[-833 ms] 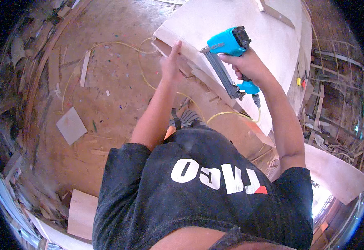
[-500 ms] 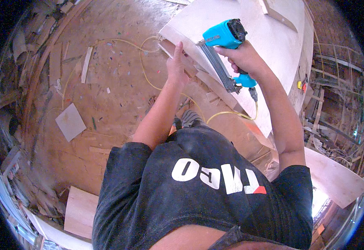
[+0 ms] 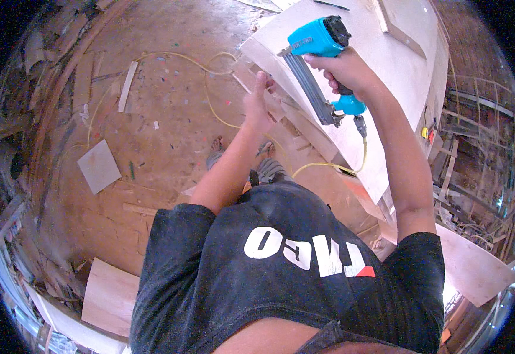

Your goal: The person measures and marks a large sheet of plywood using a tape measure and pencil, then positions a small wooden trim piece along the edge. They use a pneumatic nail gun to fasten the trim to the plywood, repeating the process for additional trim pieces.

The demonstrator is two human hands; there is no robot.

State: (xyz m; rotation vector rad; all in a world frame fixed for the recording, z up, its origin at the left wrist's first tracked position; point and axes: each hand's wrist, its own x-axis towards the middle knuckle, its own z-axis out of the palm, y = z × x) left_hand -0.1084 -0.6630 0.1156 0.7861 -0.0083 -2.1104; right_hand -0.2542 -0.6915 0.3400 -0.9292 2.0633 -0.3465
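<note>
My right hand (image 3: pixel 347 74) is wrapped round the grip of a turquoise and black air nailer (image 3: pixel 319 38). Its long grey magazine (image 3: pixel 307 82) slants down over a pale plywood panel (image 3: pixel 399 76). From the base of the tool's handle runs a yellow air hose (image 3: pixel 328 165). At the panel's left edge, my left hand (image 3: pixel 258 109) closes on a short wooden board (image 3: pixel 245 76), thumb pointing up and away from me. The fingers of that hand are partly hidden.
A wooden batten (image 3: pixel 402 41) and a thin dark stick (image 3: pixel 331 5) lie on the panel. The hose loops over the brown floor (image 3: pixel 169 124), where a square offcut (image 3: pixel 99 167) and scraps lie. Timber is heaped along the left. A curved board (image 3: pixel 476 259) is at my right.
My left hand has turned a little at the board, showing more of its fingers. The nailer has risen slightly in the picture. The view has shifted a little, bringing the dark stick into sight.
</note>
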